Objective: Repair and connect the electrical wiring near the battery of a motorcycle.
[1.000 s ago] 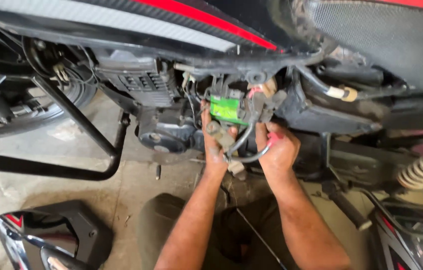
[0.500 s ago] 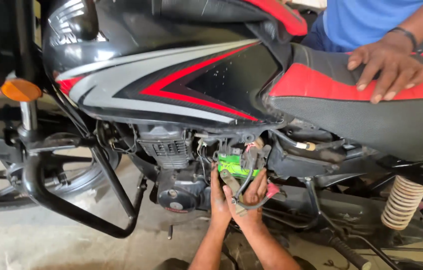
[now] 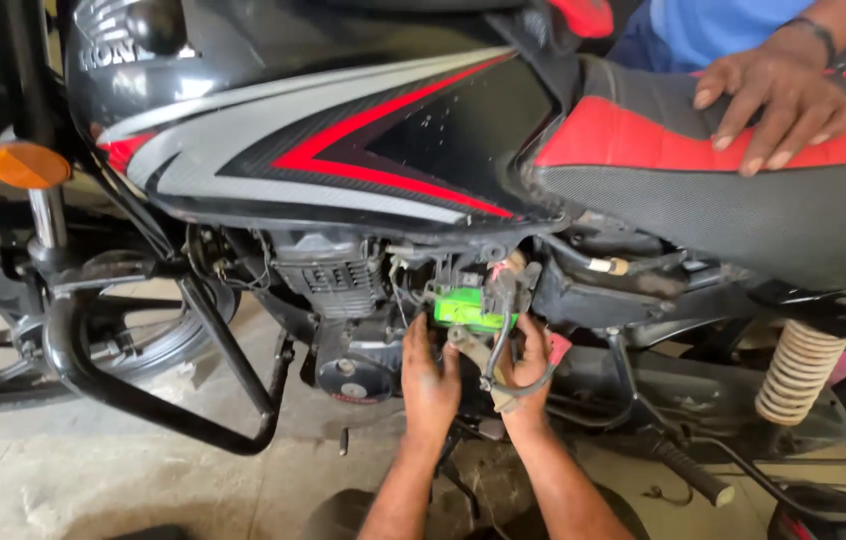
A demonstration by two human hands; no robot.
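Note:
A bright green box-shaped part (image 3: 469, 309) sits under the tank of a black, red and grey motorcycle (image 3: 343, 150), behind the engine (image 3: 338, 300). My left hand (image 3: 428, 375) presses on the dark parts just below and left of the green part. Beside it, my right hand (image 3: 528, 370) grips a tan piece and black cables (image 3: 495, 355) under the green part. Both hands are greasy and close together.
Another person in a blue shirt rests a hand (image 3: 773, 95) on the red and black seat (image 3: 743, 190) at top right. A black crash guard bar (image 3: 173, 410) and front wheel (image 3: 3, 350) stand left. A cream rear spring (image 3: 798, 370) is right. Concrete floor below.
The view has pulled back and tilted up, so the tank, seat and the other person's hand now show. My two hands stay together at the green part, shifting slightly.

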